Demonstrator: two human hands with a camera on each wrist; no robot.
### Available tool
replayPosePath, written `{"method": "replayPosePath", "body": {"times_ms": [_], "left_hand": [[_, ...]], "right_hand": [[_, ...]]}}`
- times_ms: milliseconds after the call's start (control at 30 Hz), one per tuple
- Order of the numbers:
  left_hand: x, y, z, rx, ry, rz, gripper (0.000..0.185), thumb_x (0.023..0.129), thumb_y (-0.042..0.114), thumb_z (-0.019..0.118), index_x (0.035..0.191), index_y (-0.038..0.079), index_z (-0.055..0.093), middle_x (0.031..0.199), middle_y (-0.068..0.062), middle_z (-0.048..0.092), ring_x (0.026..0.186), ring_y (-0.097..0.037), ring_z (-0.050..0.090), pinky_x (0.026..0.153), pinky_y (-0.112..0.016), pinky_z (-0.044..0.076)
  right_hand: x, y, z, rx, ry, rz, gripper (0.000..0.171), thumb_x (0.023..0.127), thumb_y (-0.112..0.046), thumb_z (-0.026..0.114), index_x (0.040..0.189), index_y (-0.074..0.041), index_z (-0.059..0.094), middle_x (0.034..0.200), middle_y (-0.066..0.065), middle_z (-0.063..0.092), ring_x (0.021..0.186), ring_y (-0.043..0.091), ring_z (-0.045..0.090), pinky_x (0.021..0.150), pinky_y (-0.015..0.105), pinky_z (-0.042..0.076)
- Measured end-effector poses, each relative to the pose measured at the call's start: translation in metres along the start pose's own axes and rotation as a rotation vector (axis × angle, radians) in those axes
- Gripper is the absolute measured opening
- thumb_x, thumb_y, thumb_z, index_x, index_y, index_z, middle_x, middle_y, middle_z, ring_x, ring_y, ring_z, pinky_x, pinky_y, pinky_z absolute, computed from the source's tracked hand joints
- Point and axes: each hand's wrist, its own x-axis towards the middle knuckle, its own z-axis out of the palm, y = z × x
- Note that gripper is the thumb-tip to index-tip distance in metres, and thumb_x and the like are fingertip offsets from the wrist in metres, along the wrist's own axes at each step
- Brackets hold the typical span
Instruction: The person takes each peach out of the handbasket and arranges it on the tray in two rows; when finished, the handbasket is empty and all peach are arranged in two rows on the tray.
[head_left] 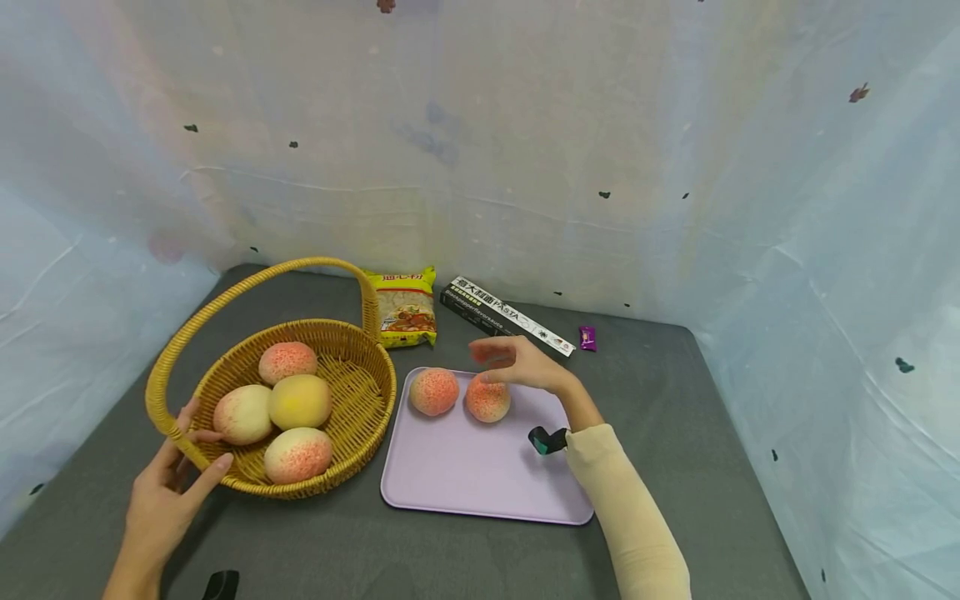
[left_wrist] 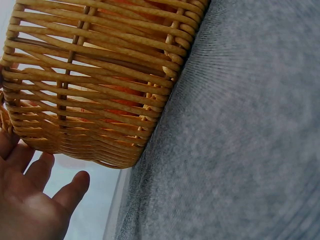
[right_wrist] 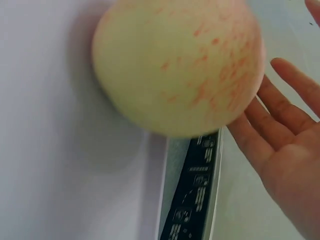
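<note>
A yellow wicker basket [head_left: 352, 392] with a tall hoop handle stands on the left, with three red-speckled peaches and a yellow fruit [head_left: 300, 402] inside. My left hand [head_left: 167, 492] is at its near-left rim by the handle's foot; the thumb is spread away from the weave in the left wrist view. Two more peaches lie at the back of a lilac tray [head_left: 480, 483]. Over the right-hand peach [head_left: 486, 404], my right hand [head_left: 525, 364] reaches with fingers extended past its far side. In the right wrist view, that peach [right_wrist: 175, 65] overlaps the fingertips.
Behind the basket lies a yellow food packet [head_left: 407, 308]. A black-and-white pasta box [head_left: 506, 317] rests aslant behind the tray, and a small purple packet [head_left: 587, 338] is to its right. Pale sheeting [head_left: 510, 150] hangs around the dark grey table [head_left: 667, 467].
</note>
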Motion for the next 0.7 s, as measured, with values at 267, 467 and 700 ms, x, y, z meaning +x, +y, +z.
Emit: {"method": "replayPosePath", "body": {"times_ms": [267, 467, 700], "left_hand": [[0.001, -0.001, 0.000, -0.013, 0.005, 0.008, 0.080, 0.093, -0.002, 0.067, 0.159, 0.026, 0.029, 0.112, 0.021, 0.059, 0.129, 0.007, 0.040, 0.095, -0.002, 0.034], [0.000, 0.000, 0.000, -0.010, 0.001, 0.010, 0.079, 0.094, -0.001, 0.067, 0.159, 0.025, 0.030, 0.112, 0.017, 0.059, 0.126, 0.007, 0.042, 0.094, -0.002, 0.034], [0.000, 0.000, -0.001, -0.010, -0.001, 0.021, 0.079, 0.094, 0.000, 0.067, 0.159, 0.025, 0.030, 0.112, 0.013, 0.059, 0.127, 0.006, 0.042, 0.094, -0.002, 0.034]], "right_hand": [[0.018, -0.018, 0.010, 0.078, 0.024, 0.001, 0.055, 0.089, -0.006, 0.074, 0.140, -0.002, 0.056, 0.135, 0.022, 0.058, 0.125, 0.040, 0.054, 0.106, 0.049, 0.045], [0.035, -0.030, 0.020, 0.117, 0.019, -0.018, 0.055, 0.089, -0.004, 0.075, 0.140, 0.000, 0.055, 0.133, 0.022, 0.060, 0.124, 0.038, 0.056, 0.105, 0.046, 0.046], [0.053, -0.045, 0.035, 0.148, -0.011, -0.053, 0.054, 0.090, -0.003, 0.074, 0.140, 0.001, 0.055, 0.134, 0.022, 0.059, 0.123, 0.029, 0.059, 0.107, 0.049, 0.044]]}}
